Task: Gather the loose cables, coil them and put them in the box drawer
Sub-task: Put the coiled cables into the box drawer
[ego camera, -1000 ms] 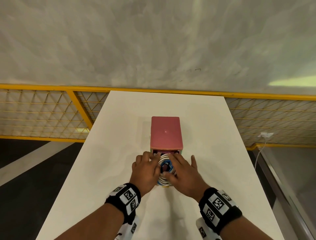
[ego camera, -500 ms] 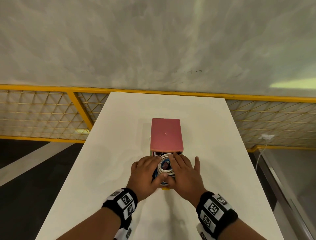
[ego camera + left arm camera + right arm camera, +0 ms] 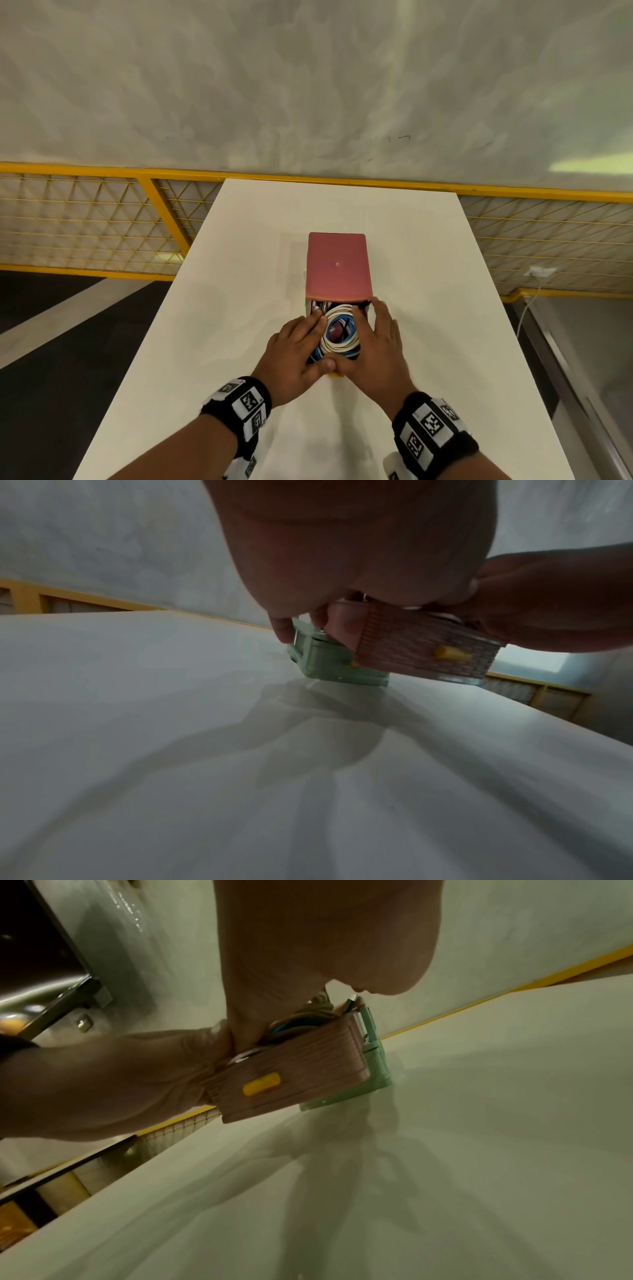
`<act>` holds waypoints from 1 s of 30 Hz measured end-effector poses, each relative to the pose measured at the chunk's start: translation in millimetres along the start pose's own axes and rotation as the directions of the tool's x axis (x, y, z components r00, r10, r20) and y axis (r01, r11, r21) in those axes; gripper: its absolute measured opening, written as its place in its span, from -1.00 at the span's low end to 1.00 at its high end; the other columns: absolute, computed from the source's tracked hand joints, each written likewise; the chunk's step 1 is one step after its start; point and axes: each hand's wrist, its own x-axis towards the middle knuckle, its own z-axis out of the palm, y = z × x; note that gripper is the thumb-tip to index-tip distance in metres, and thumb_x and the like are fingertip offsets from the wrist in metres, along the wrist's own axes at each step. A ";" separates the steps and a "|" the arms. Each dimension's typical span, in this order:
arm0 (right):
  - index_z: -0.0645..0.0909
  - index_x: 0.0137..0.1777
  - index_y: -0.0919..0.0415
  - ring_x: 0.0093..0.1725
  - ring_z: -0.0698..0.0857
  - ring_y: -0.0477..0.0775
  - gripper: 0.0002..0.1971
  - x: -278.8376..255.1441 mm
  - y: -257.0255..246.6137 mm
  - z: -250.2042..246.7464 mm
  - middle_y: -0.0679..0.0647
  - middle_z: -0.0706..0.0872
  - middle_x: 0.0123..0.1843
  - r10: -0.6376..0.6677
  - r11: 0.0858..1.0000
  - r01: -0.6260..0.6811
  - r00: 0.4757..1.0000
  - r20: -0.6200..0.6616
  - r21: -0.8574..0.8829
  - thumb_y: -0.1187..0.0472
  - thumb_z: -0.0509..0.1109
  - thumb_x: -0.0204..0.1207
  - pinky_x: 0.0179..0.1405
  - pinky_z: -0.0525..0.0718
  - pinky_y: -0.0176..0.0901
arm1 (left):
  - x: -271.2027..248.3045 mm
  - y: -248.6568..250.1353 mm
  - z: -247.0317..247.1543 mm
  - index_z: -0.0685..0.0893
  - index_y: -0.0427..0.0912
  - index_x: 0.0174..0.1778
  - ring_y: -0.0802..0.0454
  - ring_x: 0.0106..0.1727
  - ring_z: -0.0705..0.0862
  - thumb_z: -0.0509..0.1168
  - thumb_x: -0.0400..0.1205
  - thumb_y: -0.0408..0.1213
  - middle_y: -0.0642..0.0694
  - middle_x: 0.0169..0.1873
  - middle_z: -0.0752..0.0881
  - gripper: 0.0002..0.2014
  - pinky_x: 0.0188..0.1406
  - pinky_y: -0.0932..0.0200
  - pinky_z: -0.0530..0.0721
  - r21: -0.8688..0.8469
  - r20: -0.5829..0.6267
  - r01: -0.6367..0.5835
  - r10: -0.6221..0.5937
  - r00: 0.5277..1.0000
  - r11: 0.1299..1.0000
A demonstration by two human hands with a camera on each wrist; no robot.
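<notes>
A box with a pink top [image 3: 337,267] and a green body [image 3: 325,656] stands mid-table, its pink drawer [image 3: 291,1074] pulled out toward me. Coiled white and blue cables [image 3: 339,334] fill the drawer, with a plug tip sticking up at its back. My left hand [image 3: 298,346] lies over the drawer's left rim, fingertips on the coil's edge. My right hand [image 3: 376,342] lies along the right rim, fingers straight and reaching the box front. Both thumbs meet at the drawer's front edge, above its yellow knob [image 3: 262,1088].
The white table [image 3: 239,308] ends at a yellow mesh fence [image 3: 102,219] below a grey wall. A wall socket with a white lead [image 3: 539,272] sits beyond the table's right side. Dark floor drops off on the left.
Both hands have slid off the top of the coil out to the drawer's sides, so more cable shows. The thumbs have come together at the drawer front. The drawer stands about as far out.
</notes>
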 end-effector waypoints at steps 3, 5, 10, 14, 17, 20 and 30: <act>0.42 0.57 0.08 0.59 0.40 0.22 -0.04 -0.3 0.3 1.1 0.14 0.43 0.58 -0.021 1.000 0.021 0.999 0.046 0.001 -0.49 0.33 0.23 0.52 0.35 0.43 | -0.5 -4.4 6.3 0.05 0.11 0.74 0.05 0.72 0.09 -0.15 0.53 0.52 0.14 0.75 0.03 -0.11 0.61 -0.14 0.31 -0.038 -0.022 0.002 -0.003 1.000 0.999; 0.49 0.52 0.10 0.56 0.49 0.20 -0.07 -2.1 0.3 1.1 0.07 0.55 0.54 -0.044 0.996 0.051 0.995 0.087 -0.071 -0.53 0.24 0.28 0.45 0.38 0.56 | -1.8 -9.1 11.5 0.05 0.10 0.74 0.01 0.73 0.09 -0.13 0.58 0.48 0.12 0.75 0.03 -0.15 0.60 -0.20 0.34 -0.047 -0.024 -0.020 0.018 1.000 0.999; 0.29 0.66 0.01 0.70 0.17 0.20 -0.13 -3.7 2.6 -3.1 -0.02 0.23 0.73 -0.005 0.986 0.027 0.992 0.129 -0.164 -0.49 -0.06 0.46 0.57 0.07 0.51 | 2.8 -14.2 8.0 0.10 0.22 0.72 -0.18 0.74 0.00 -0.24 0.60 0.47 0.06 0.75 -0.11 -0.23 0.66 -0.28 0.19 -0.063 -0.041 -0.007 0.004 0.999 0.998; 0.31 0.61 -0.07 0.65 0.12 0.19 -0.29 3.7 -4.1 -9.3 -0.04 0.19 0.68 0.054 0.993 -0.041 0.991 0.119 -0.110 -0.35 -0.11 0.53 0.55 0.13 0.47 | 4.6 -10.8 -2.4 0.16 0.37 0.66 -0.33 0.73 -0.01 -0.31 0.55 0.51 -0.06 0.77 -0.04 -0.25 0.58 -0.37 0.27 0.031 -0.041 0.077 -0.075 0.996 0.997; 0.23 0.64 -0.20 0.64 0.07 0.22 -0.31 4.9 -3.8 -3.9 0.04 0.15 0.65 0.167 0.985 -0.158 0.975 0.148 -0.068 -0.34 -0.20 0.53 0.51 0.24 0.44 | 6.3 0.1 -4.8 0.23 0.41 0.63 -0.33 0.74 0.04 -0.15 0.54 0.49 -0.13 0.77 0.00 -0.30 0.58 -0.34 0.33 -0.019 -0.047 0.187 -0.187 0.981 0.982; 0.22 0.65 -0.29 0.56 0.26 0.27 -0.50 5.0 0.9 3.7 0.16 0.20 0.55 0.235 0.933 -0.280 0.950 0.204 0.229 -0.19 0.02 0.70 0.51 0.39 0.18 | 6.4 5.2 4.3 0.24 0.46 0.61 -0.20 0.70 0.27 0.15 0.58 0.32 -0.13 0.76 0.03 -0.38 0.58 -0.13 0.42 -0.257 0.023 0.283 -0.287 0.958 0.924; 0.44 0.40 -0.04 -0.04 0.87 0.19 -0.56 5.4 11.5 -5.3 0.08 0.85 0.12 0.369 0.107 -0.633 0.742 0.560 0.767 -0.02 0.45 0.58 -0.20 0.77 0.01 | 5.9 14.3 13.2 0.33 0.23 0.61 0.05 0.46 0.51 0.33 0.59 -0.03 -0.06 0.36 0.46 -0.36 0.52 0.11 0.47 -0.588 -0.001 0.257 -0.319 0.948 0.767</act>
